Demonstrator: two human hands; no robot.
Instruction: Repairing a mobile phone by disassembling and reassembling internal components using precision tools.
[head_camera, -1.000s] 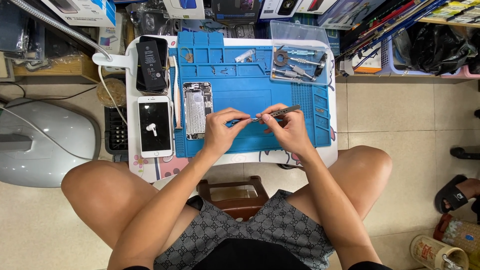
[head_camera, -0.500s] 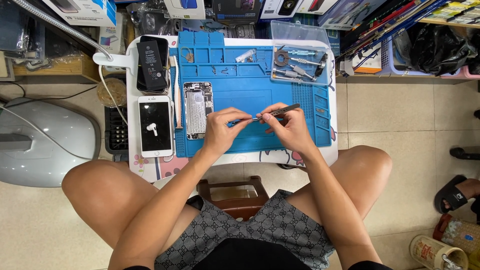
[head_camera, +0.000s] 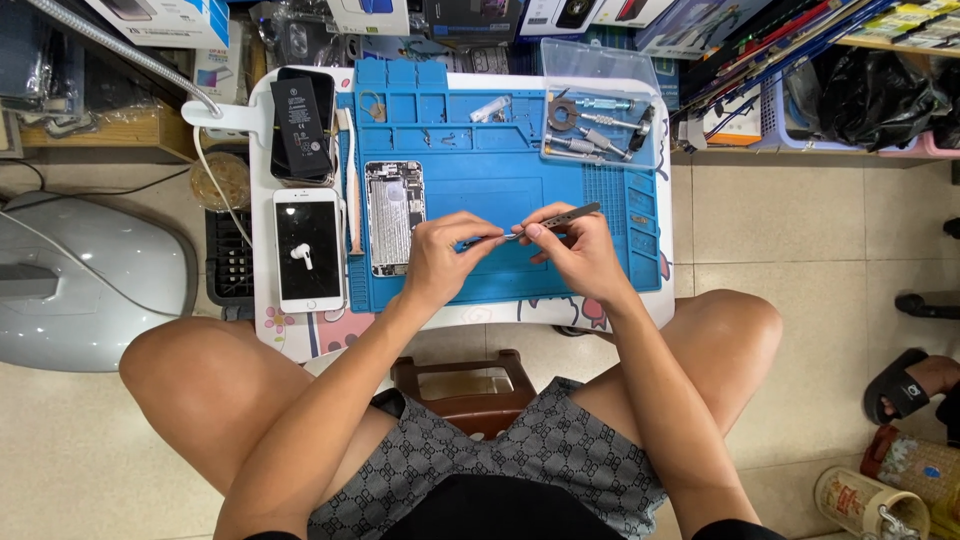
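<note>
Right hand (head_camera: 578, 250) pinches tweezers (head_camera: 558, 218) over the blue mat (head_camera: 500, 190); left hand (head_camera: 440, 258) is curled, fingertips meeting the tweezer tip on a tiny part, too small to ID. Opened phone (head_camera: 394, 216) lies just left of the hands, white-and-blue boxes (head_camera: 165, 18) stacked behind the table.

- My right hand (head_camera: 580, 255) pinches slim metal tweezers (head_camera: 560, 218) over the blue rubber work mat (head_camera: 500, 190).
- My left hand (head_camera: 445, 262) meets their tip, holding something too small to tell.
- An opened silver phone shell (head_camera: 394, 216) lies near the mat's left edge.
</note>
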